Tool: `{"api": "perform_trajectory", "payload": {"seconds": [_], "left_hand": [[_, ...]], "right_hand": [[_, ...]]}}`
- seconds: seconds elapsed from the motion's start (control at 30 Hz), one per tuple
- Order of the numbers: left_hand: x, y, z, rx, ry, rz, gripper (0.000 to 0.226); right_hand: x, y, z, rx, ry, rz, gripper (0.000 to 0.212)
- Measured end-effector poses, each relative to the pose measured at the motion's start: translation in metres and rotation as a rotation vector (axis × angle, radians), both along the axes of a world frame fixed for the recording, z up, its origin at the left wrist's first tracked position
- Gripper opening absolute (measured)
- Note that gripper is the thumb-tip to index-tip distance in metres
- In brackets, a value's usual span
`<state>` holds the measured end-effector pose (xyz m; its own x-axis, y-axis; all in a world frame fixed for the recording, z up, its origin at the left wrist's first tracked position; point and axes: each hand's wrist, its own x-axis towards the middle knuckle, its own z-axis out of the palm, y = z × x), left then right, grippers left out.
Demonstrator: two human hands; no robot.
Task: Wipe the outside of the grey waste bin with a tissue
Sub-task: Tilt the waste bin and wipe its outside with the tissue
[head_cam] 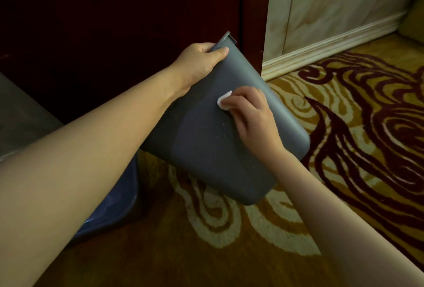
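The grey waste bin (206, 149) is tilted in the air above the carpet, its base toward me and its rim away. My left hand (199, 64) grips the bin's rim at the top, thumb on the outer wall. My right hand (250, 114) presses a small white tissue (224, 103) flat against the bin's side wall; only the tissue's left end shows past my fingers. Small pale specks dot the wall just below the tissue.
A dark red wooden door or cabinet (114, 23) stands behind the bin. The carpet (355, 137) has gold and maroon swirls. A marbled wall with a cream skirting board (332, 46) runs at the right. A blue plastic object (119, 204) lies under my left forearm.
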<state>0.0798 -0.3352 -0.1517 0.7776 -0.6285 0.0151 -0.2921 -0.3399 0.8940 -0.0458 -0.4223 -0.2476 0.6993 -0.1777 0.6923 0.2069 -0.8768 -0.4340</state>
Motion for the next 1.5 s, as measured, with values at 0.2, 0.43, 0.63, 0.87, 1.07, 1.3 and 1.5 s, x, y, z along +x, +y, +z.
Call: {"api": "perform_trajectory", "payload": {"seconds": [0.2,0.43,0.63,0.87,1.07,1.3,1.5], "left_hand": [[0.009,0.005,0.000,0.010,0.046,0.016,0.016],[0.010,0.006,0.003,0.052,0.013,0.008,0.032],[0.009,0.001,0.004,0.090,0.005,-0.005,0.038],[0.009,-0.001,0.003,0.083,0.006,-0.005,0.039],[0.009,0.003,0.004,0.101,0.017,-0.001,0.049],[0.008,0.008,0.006,0.083,0.038,0.025,0.041],[0.017,0.025,0.004,0.051,0.049,0.138,0.034]], "right_hand": [[-0.057,-0.004,-0.067,-0.114,0.250,0.198,0.019],[-0.122,0.028,-0.137,-0.165,0.551,0.245,0.033],[-0.087,0.003,-0.074,0.168,0.104,-0.021,0.020],[-0.065,0.009,-0.082,0.212,0.142,-0.112,0.019],[-0.091,0.068,-0.103,-0.040,0.251,0.245,0.020],[-0.002,0.039,-0.025,0.140,-0.032,-0.109,0.015],[-0.067,0.093,-0.129,-0.301,0.403,0.230,0.030]]}}
